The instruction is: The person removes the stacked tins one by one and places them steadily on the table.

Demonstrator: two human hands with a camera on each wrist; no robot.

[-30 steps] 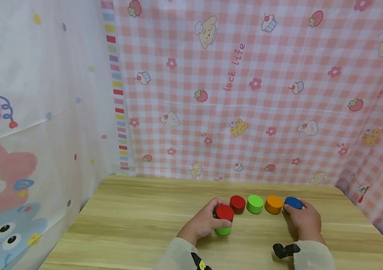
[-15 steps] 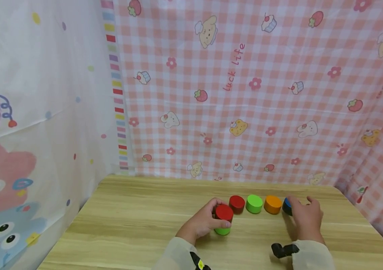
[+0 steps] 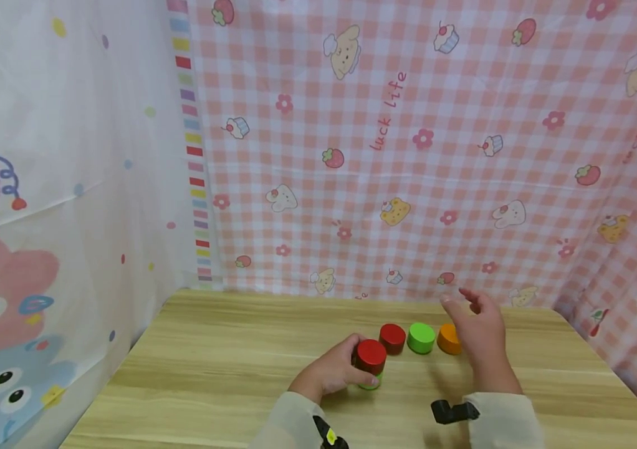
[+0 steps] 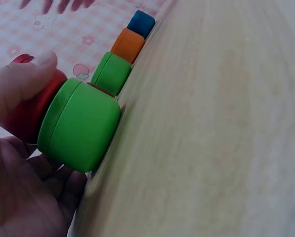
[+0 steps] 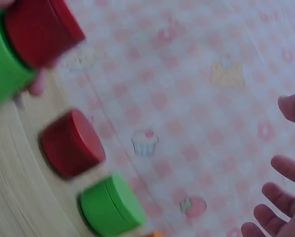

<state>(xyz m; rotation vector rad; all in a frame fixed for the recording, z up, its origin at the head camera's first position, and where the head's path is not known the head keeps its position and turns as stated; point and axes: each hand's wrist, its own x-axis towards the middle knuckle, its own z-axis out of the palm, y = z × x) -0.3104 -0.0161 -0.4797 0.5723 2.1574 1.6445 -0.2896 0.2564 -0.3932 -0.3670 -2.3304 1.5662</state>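
Observation:
My left hand (image 3: 332, 375) curls round a red cylinder (image 3: 371, 354), thumb in front and fingers behind. That cylinder sits on top of a green cylinder (image 4: 83, 128), a two-high stack on the table. Raised above the right end of the row, my right hand (image 3: 482, 333) has its fingers spread and nothing in them. Beneath and behind it stands an orange cylinder (image 3: 449, 339), partly covered. A blue cylinder (image 4: 141, 24) shows at the row's far end in the left wrist view; the right hand hides it in the head view.
Also in the row behind the stack stand a second red cylinder (image 3: 392, 338) and a second green cylinder (image 3: 421, 337). The wooden table (image 3: 229, 349) ends at a pink checked cloth (image 3: 307, 137) at the back. A white printed cloth (image 3: 128, 224) hangs at the left.
My right hand has let go of the blue cylinder, lifted, and moved left and away over the row. The left hand stays at the stack.

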